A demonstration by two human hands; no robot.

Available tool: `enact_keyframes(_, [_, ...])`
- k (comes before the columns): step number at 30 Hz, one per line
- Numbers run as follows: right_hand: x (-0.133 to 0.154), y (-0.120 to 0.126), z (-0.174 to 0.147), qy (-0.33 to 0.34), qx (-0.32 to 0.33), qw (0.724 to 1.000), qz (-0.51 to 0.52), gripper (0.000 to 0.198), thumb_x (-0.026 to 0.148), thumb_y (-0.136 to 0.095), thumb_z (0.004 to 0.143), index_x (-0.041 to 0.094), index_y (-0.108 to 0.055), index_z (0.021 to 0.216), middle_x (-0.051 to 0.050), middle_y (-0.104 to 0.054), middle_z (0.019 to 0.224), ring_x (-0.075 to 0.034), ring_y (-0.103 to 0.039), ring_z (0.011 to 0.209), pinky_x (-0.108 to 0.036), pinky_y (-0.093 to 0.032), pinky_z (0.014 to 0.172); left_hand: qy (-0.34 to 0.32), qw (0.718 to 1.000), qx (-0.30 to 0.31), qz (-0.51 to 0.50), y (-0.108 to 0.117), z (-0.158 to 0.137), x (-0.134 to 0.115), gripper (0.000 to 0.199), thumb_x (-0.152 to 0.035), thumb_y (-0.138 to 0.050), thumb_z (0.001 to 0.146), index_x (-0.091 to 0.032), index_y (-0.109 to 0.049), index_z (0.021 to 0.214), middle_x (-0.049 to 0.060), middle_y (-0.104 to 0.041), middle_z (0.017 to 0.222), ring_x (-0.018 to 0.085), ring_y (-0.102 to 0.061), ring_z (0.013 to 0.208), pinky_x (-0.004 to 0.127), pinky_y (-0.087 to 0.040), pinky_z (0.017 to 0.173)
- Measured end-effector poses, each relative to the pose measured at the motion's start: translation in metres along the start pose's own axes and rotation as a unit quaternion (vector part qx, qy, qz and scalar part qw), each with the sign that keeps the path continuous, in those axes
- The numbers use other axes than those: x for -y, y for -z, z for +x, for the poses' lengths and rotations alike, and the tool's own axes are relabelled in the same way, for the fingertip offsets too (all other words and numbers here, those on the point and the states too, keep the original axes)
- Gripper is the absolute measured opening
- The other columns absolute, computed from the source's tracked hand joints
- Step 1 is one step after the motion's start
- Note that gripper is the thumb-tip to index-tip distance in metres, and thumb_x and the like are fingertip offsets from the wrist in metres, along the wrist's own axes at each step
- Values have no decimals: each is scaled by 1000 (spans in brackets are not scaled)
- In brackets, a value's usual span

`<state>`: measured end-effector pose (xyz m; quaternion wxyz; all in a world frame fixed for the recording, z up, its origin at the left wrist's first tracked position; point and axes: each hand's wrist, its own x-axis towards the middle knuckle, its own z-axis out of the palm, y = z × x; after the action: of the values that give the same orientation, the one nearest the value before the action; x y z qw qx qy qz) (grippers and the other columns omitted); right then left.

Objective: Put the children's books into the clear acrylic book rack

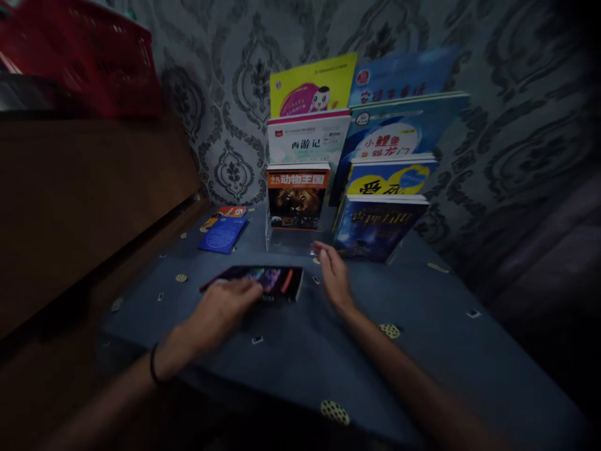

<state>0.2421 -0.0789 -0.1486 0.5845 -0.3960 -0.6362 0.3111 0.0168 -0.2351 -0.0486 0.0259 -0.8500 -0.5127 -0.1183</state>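
My left hand (225,307), with a black band at the wrist, is on a dark book (282,282) with a colourful cover picture, low over the table. Its fingers close over the book's near left part; the thumb's grip is partly hidden. My right hand (334,275) holds nothing; its fingers stretch toward the front of a clear book stand (291,241). On the stand's left side, an orange-and-black animal book (298,197) stands before a pale book (307,141) and a yellow book (312,81). To the right of my fingers, a dark blue book (375,228) stands upright in front.
Behind the dark blue book stand a yellow-and-blue book (389,178), a teal book (399,128) and a blue book (404,75). A blue booklet (223,235) overlaps an orange one (233,212) on the patterned tablecloth (291,351). A red basket (113,69) sits on brown furniture (94,207).
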Motion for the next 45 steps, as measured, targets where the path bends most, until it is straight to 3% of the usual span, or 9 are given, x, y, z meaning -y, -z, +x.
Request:
enact_keyframes(3, [11, 11, -9, 0, 5, 1000, -18, 49, 57, -42, 96, 20, -65, 117, -12, -71, 118, -28, -65, 112, -49, -48, 102, -51, 991, 121, 24, -42, -23, -22, 45, -2, -43, 86, -19, -54, 126, 12, -69, 113, 22, -68, 95, 33, -53, 72])
enact_keyframes(6, [38, -3, -38, 21, 167, 985, -25, 45, 52, -42, 98, 22, -64, 124, -9, -69, 127, -25, -62, 120, -46, -45, 106, -31, 991, 128, 16, -64, -37, -27, 48, -1, -44, 84, -19, -53, 127, 14, -66, 121, 26, -67, 100, 37, -55, 74])
enact_keyframes(10, [84, -43, -71, 72, 483, 873, 12, 45, 43, -43, 100, 23, -55, 139, -5, -59, 143, -21, -53, 133, -43, -41, 113, -27, 997, 71, -14, -84, -49, -23, 42, -1, -42, 83, -19, -63, 115, 11, -70, 112, 26, -68, 97, 38, -56, 77])
enact_keyframes(15, [90, -95, -67, 99, 631, 769, 19, 38, 38, -39, 104, 25, -66, 127, -1, -70, 129, -18, -62, 123, -38, -46, 109, 34, 998, 44, 9, -97, -58, -32, 47, -5, -47, 84, -22, -60, 126, 12, -71, 113, 30, -68, 101, 46, -56, 85])
enact_keyframes(21, [51, -113, -44, 175, 564, 797, -128, 45, 38, -51, 101, 17, -54, 141, -8, -48, 152, -20, -33, 148, -44, -20, 124, 5, 995, 71, 71, -86, -50, -35, 40, -6, -52, 86, -19, -56, 123, 14, -68, 120, 28, -67, 108, 39, -59, 85])
enact_keyframes(25, [32, -89, -37, 162, 506, 816, -229, 53, 44, -45, 102, 17, -44, 147, -11, -39, 158, -22, -30, 149, -47, -21, 123, -1, 997, 62, 51, -87, -54, -30, 51, -4, -54, 81, -19, -51, 130, 19, -57, 141, 33, -58, 127, 41, -58, 91])
enact_keyframes(32, [22, -38, -69, 104, 401, 865, -282, 59, 50, -39, 102, 13, -43, 148, -14, -34, 160, -25, -22, 152, -52, -18, 124, -6, 998, 36, 45, -89, -58, -32, 62, 0, -53, 72, -17, -51, 131, 21, -58, 140, 35, -59, 127, 44, -60, 89])
enact_keyframes(38, [35, -2, -92, 33, 413, 881, -229, 55, 48, -37, 102, 22, -41, 150, -8, -31, 162, -25, -20, 152, -57, -17, 123, -45, 996, 11, 80, -91, -59, -32, 47, -4, -52, 81, -13, -55, 127, 23, -60, 137, 35, -61, 124, 45, -59, 93])
enact_keyframes(45, [41, 32, -86, -16, 398, 916, -41, 48, 53, -54, 94, 33, -55, 138, -4, -53, 150, -27, -42, 143, -60, -23, 121, -35, 981, -189, -38, -73, -50, -10, 24, -15, -46, 98, -19, -64, 113, 7, -77, 104, 19, -74, 96, 30, -61, 80])
